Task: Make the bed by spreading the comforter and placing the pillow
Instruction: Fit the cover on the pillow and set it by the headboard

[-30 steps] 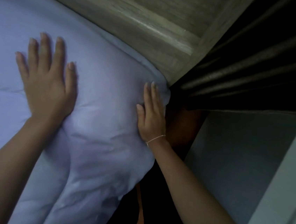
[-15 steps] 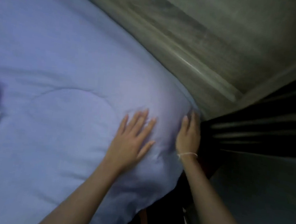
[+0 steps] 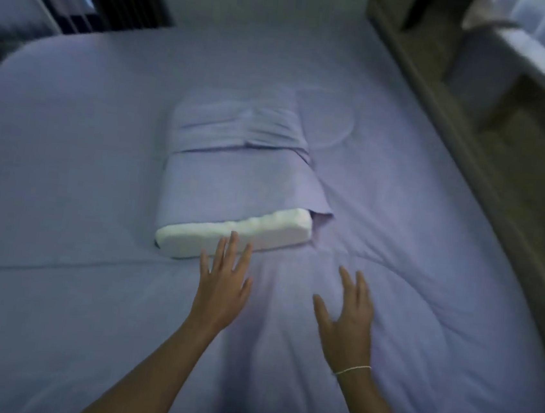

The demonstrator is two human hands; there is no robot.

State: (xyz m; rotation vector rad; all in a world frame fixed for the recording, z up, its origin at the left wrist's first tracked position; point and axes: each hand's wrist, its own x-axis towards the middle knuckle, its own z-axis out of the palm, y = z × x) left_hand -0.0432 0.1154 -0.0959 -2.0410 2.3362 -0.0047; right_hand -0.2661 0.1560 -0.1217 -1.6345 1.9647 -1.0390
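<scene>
Both hands were spread flat-fingered over the comforter (image 3: pixel 424 289), the left hand (image 3: pixel 222 290) near the pillow (image 3: pixel 236 182) and the right hand (image 3: pixel 348 318) beside it. The pillow lay mid-bed on the comforter, its white end showing.

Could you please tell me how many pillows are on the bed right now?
1: the pillow lies mid-bed on the comforter, its white end poking out of its case, just beyond the left hand. Others could lie outside the view.
</scene>
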